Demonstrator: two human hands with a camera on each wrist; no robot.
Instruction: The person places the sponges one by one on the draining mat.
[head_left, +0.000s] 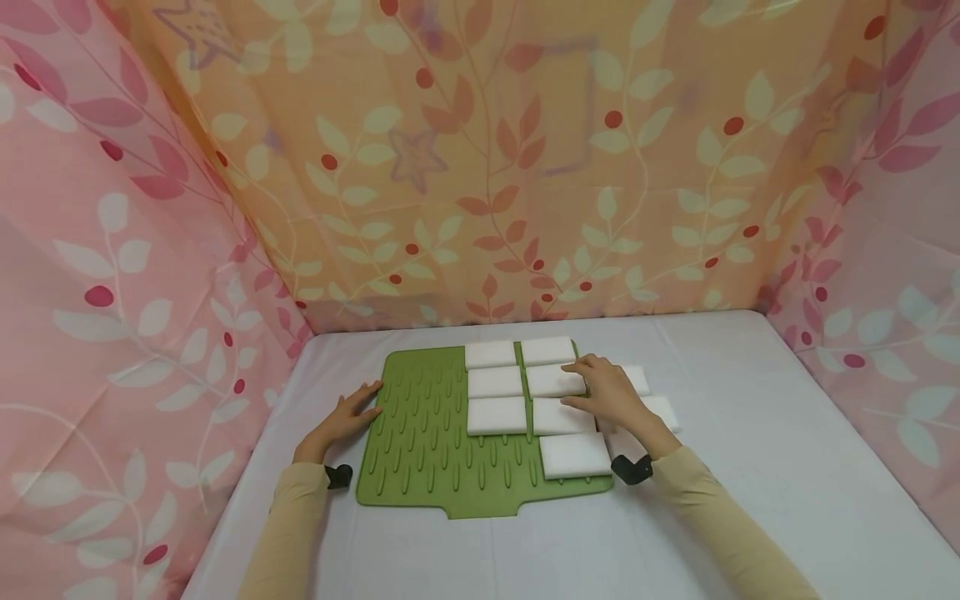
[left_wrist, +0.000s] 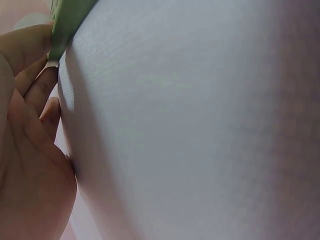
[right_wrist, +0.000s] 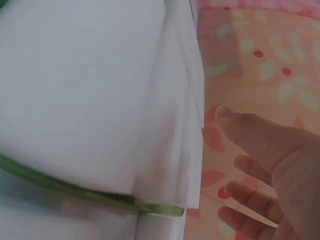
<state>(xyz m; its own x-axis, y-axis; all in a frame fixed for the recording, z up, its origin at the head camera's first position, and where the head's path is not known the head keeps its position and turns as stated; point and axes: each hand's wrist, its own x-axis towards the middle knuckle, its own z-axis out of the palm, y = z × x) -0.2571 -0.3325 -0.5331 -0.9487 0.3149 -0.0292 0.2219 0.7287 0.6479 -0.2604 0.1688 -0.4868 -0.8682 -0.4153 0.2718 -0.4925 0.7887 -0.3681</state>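
A green ridged silicone mat lies on the table, with several white rectangular sponges in two columns on its right half. My left hand touches the mat's left edge with its fingers nearly straight. In the left wrist view, the thumb and fingertips meet the green rim. My right hand is over the right column of sponges, fingers apart and loosely bent, holding nothing. The right wrist view has its fingers spread beside large white sponge faces, with a green mat edge below them.
Two more white sponges lie right of the mat, partly hidden by my right hand and wrist. The white-covered table stretches out to the right. Patterned cloth walls enclose the back and both sides. A black strap piece shows at each wrist.
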